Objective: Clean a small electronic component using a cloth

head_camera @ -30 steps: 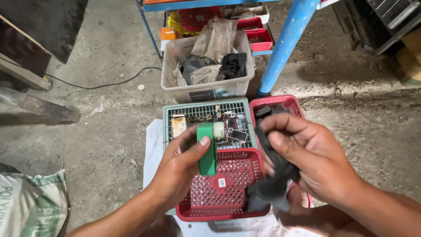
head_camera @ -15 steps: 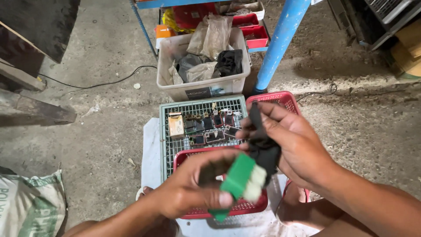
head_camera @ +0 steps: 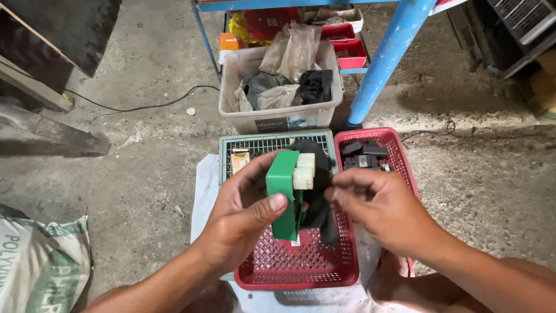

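Above three baskets, two hands (head_camera: 307,211) pinching one green module (head_camera: 283,197), perhaps one black rubber sleeve (head_camera: 317,191).

Even soft daylight, sharp focus, slight wide-angle warp at edges, no glare.

The green box (head_camera: 282,194) is no longer down over the grey basket (head_camera: 255,145), where the left hand (head_camera: 246,217) had it a second ago; it now stands upright above the red basket (head_camera: 301,266), its white connector (head_camera: 305,171) turned up and facing the camera. The left thumb now presses across its front face. The black rubber piece (head_camera: 317,191) has moved from the right hand's full grip to just behind the box, and the right hand (head_camera: 376,211) now only pinches its edge with the fingertips.
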